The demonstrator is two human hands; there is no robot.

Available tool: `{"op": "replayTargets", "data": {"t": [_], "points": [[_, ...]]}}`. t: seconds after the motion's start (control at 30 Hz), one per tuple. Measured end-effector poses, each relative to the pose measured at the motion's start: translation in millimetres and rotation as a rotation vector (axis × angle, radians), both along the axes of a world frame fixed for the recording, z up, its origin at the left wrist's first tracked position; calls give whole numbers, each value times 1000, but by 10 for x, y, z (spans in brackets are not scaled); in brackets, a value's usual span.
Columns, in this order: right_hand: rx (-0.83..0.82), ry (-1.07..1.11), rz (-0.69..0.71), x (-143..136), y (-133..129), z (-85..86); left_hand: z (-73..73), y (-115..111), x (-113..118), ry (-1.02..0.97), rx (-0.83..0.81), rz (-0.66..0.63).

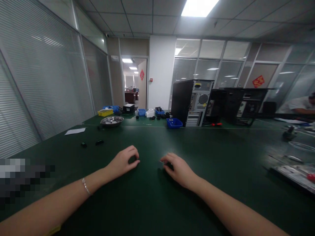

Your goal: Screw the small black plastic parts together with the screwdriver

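Green tabletop (147,203), glass partitions (54,65) around. Left hand (123,159) over it, fingers curled, narrow gap; right hand (180,168) curled similarly; can't tell if either pinches anything. Nearest: two small black parts (99,142) on tabletop, left of left hand. Blue bin (174,123) far, just beside PC tower (192,103).
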State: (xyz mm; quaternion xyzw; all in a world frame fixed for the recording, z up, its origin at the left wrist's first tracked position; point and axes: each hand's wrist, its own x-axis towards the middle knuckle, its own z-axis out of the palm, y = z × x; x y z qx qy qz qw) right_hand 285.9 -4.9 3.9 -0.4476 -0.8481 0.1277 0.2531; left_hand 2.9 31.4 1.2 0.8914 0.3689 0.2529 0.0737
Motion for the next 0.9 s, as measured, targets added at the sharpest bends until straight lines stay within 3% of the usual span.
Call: {"op": "replayTargets", "data": {"t": [0.2, 0.37, 0.5, 0.6, 0.73, 0.9], "points": [[-3, 404, -103, -32, -48, 111, -65, 644, -931, -64, 96, 378], [10, 729, -118, -50, -88, 134, -112, 833, -1519, -33, 28, 563], [-120, 981, -96, -23, -80, 150, -136, 837, -1643, 15, -17, 549], [-188, 1087, -70, 33, -42, 186, -136, 844, -1695, 19, 48, 579], [-174, 1143, -91, 142, 61, 181, -152, 890, -1842, 36, 76, 665], [-260, 1091, -133, 198, 234, 36, -206, 930, -1941, 94, 4, 669]]}}
